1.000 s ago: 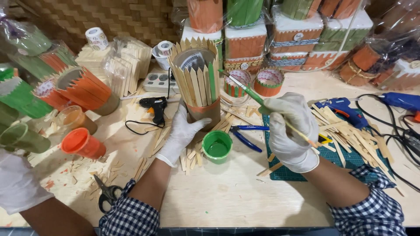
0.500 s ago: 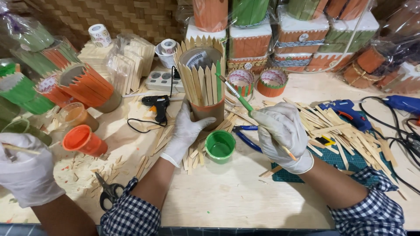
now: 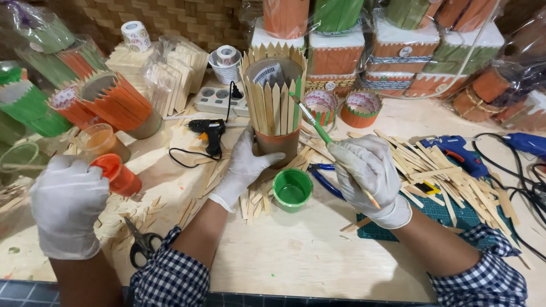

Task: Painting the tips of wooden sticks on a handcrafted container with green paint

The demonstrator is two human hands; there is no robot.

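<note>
The right hand (image 3: pixel 367 173) gripped a green-tipped paintbrush (image 3: pixel 318 128) slanting up and left, its tip touching the stick-clad cylinder (image 3: pixel 274 102) standing far-centre on the tabletop (image 3: pixel 296 256). The left hand (image 3: pixel 245 165) was closed around the cylinder's base.

Clear-wrapped orange, green and white boxes (image 3: pixel 392 62) stand stacked at the table's back edge.
</note>
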